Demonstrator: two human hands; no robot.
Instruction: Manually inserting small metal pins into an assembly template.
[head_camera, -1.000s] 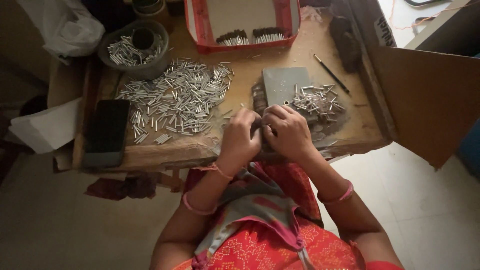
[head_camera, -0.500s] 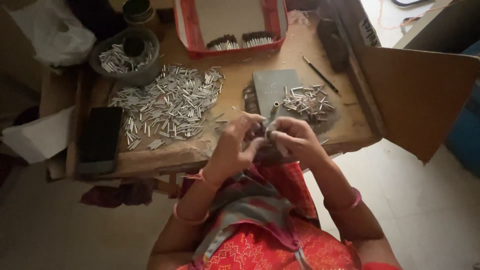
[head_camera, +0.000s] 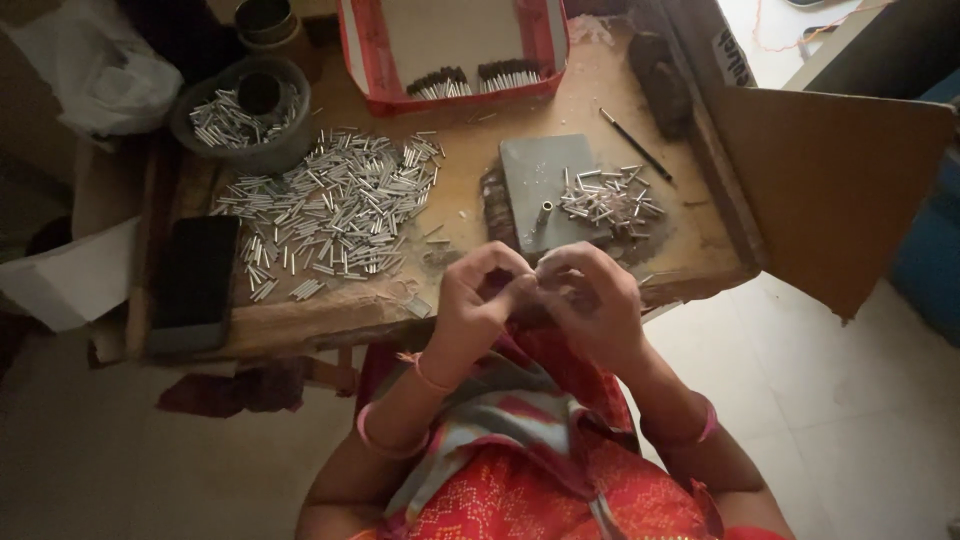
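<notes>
Both hands, left hand (head_camera: 480, 300) and right hand (head_camera: 590, 300), pinch something too small to identify, while the big heap of silvery metal tubes (head_camera: 335, 210) dwarfs the small cluster (head_camera: 610, 200) on the wooden surface (head_camera: 460, 190).

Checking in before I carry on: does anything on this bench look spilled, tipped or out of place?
Nothing looks damaged. The silver tubes lie scattered loose across the wooden table, and one tube stands upright alone on the grey block beside the smaller pile.

Heap of metal tubes (head_camera: 335, 210) left of slab (head_camera: 545, 185); tray (head_camera: 452, 92) behind, bowl (head_camera: 240, 125) far left.
</notes>
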